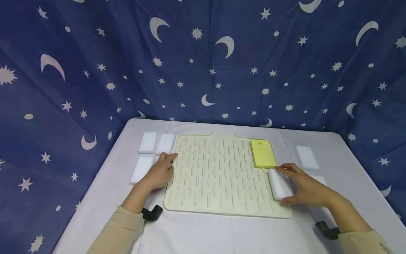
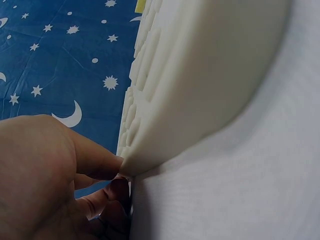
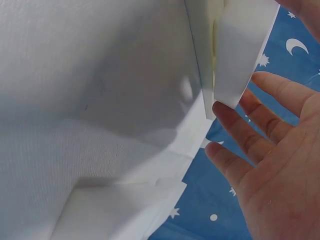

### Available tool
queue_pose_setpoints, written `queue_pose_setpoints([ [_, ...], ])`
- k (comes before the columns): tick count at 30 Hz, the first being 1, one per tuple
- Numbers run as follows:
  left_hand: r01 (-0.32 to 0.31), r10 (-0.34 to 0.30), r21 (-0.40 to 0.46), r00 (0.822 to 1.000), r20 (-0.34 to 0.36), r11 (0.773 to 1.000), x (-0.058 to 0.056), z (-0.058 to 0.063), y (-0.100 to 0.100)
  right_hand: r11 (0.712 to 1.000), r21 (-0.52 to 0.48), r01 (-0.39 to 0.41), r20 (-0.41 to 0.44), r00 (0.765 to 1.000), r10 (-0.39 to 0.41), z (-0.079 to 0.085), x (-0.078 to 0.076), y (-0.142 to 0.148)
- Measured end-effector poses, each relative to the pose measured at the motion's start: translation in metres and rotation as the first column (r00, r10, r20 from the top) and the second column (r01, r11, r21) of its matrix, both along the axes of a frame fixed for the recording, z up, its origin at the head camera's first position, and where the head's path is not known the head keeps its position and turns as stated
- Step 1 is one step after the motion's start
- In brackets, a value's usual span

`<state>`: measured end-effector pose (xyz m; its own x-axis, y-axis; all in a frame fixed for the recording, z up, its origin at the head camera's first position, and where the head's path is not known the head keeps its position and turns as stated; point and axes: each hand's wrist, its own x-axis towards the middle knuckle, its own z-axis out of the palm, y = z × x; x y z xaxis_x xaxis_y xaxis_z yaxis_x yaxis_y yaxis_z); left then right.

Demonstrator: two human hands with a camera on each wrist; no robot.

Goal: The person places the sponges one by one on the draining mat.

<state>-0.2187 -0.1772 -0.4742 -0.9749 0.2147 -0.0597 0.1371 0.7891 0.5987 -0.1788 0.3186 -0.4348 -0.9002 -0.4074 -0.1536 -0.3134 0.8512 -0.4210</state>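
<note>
A cream drying mat (image 1: 219,176) with raised oval ridges lies flat on the table. The left hand (image 1: 161,171) touches its left edge with the index finger reaching onto the rim; in the left wrist view the thumb tip also meets that edge. On the mat's right border, a white sponge block (image 1: 280,184) is held by the right hand (image 1: 309,187), thumb at its near end and a finger at its far end. Other right fingers (image 3: 235,122) lie along its side in the right wrist view. A yellow sponge (image 1: 263,154) sits just beyond it at the mat's upper right.
Left of the mat lie three white sponge blocks (image 1: 147,142). To its right is another white block (image 1: 306,158), with more partly hidden behind the right hand and forearm. A white cloth (image 1: 203,234) covers the table, and a blue curtain (image 1: 190,88) with moons and stars hangs behind.
</note>
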Motion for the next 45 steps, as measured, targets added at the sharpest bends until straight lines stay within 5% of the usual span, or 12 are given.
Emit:
queue_pose_setpoints([
  [45,-0.02,0.02,-0.018,1.0,0.012,1.0,0.011,0.0,0.007,0.999,-0.039,-0.018,0.021,1.0,0.019,-0.004,0.003,-0.019],
])
